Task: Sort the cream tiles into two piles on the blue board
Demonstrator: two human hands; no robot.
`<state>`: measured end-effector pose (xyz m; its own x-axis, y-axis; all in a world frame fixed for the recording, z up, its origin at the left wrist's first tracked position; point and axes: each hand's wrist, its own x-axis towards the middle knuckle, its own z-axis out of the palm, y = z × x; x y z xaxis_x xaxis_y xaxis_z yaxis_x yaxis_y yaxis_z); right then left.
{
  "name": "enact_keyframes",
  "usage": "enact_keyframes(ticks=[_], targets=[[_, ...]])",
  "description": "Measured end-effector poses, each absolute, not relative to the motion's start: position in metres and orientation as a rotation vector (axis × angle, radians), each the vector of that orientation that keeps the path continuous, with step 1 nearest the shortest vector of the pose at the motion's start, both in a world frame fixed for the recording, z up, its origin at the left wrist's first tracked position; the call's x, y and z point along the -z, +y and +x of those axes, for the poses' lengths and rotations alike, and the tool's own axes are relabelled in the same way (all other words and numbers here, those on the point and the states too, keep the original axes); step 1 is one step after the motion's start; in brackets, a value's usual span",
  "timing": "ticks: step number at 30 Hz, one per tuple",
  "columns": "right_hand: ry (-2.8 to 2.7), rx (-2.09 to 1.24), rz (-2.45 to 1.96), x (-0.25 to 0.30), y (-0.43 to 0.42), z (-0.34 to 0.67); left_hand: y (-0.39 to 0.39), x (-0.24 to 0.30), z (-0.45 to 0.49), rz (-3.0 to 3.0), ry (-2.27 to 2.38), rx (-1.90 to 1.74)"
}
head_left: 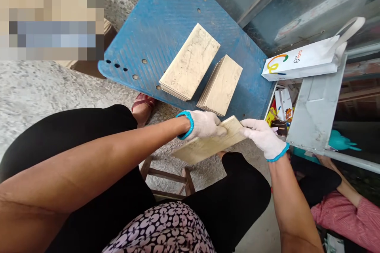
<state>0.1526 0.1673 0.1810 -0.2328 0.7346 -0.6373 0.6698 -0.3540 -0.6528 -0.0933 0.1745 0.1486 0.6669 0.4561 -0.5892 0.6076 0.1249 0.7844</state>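
Observation:
A thin, pale wooden board (204, 147) is held tilted over my lap, just off the near edge of the blue table. My left hand (206, 124), in a white knit glove with a blue cuff, closes on its upper long edge. At the board's right end, the fingers of my right hand (264, 136), gloved the same way, pinch the corner. Beyond my hands lie two stacks of similar boards: a wider left stack (191, 61) and a narrower right stack (225, 83). Dark specks and streaks mark their top faces.
The blue plastic table (142, 35) has drilled holes and a ribbed surface. A white paper bag (299, 57) stands at its right, near a grey metal panel (316, 102). Below my hands is a wooden stool (168, 176). Another person's pink sleeve (341, 217) shows at lower right.

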Motion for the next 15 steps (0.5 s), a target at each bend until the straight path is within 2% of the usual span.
enact_keyframes(ticks=[6, 8, 12, 15], targets=[[-1.485, -0.909, -1.972, -0.163, 0.145, 0.139, 0.177, -0.146, -0.09, 1.232, 1.101, -0.01], [-1.393, -0.867, -2.026, -0.151, 0.124, 0.129, 0.178, -0.144, -0.089, 1.087, 1.125, -0.094], [-1.471, -1.019, -2.172, -0.132, 0.088, 0.097, 0.179, -0.141, -0.088, 0.975, 1.199, -0.213], [-1.572, -0.886, -2.338, -0.126, 0.08, 0.073, 0.178, -0.139, -0.085, 1.072, 1.271, -0.187]])
